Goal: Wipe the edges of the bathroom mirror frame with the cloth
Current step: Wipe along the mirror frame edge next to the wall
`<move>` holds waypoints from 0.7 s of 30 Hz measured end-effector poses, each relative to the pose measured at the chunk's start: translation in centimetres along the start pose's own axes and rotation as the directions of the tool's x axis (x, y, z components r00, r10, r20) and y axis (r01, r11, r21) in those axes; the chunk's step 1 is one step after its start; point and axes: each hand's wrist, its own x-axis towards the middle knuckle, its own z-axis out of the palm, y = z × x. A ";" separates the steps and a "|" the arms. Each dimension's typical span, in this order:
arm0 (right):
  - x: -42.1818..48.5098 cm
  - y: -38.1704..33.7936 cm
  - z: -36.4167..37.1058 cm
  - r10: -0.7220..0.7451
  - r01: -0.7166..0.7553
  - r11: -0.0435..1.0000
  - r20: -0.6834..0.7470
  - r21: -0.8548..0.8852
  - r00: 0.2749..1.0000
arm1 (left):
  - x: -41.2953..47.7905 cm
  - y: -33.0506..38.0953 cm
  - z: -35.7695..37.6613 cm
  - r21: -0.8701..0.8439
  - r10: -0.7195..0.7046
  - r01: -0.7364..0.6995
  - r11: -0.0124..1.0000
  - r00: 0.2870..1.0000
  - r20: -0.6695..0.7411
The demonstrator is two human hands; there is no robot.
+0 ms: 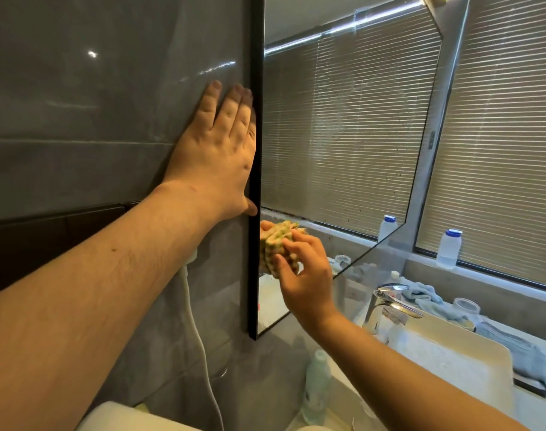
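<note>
Cloth [279,245] bunched in my right hand [306,275] meets black frame [255,181]; left hand [217,154], flat, empty; loose pinch risks dropping it.

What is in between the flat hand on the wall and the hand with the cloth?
The black mirror frame, in the head view.
</note>
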 end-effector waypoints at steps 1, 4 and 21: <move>-0.4 0.0 0.1 -0.022 0.022 1.000 0.013 -0.002 1.000 | 0.0 0.0 0.0 -0.001 0.001 -0.001 1.000 1.000 -0.002; -0.4 0.2 0.1 -0.023 0.022 1.000 0.032 0.006 0.999 | 0.0 -0.1 0.2 0.000 0.003 -0.003 1.000 1.000 -0.006; -1.9 -1.2 1.2 0.140 -0.136 0.989 -0.066 0.062 0.988 | -0.2 0.1 0.3 -0.012 -0.013 0.012 1.000 1.000 -0.028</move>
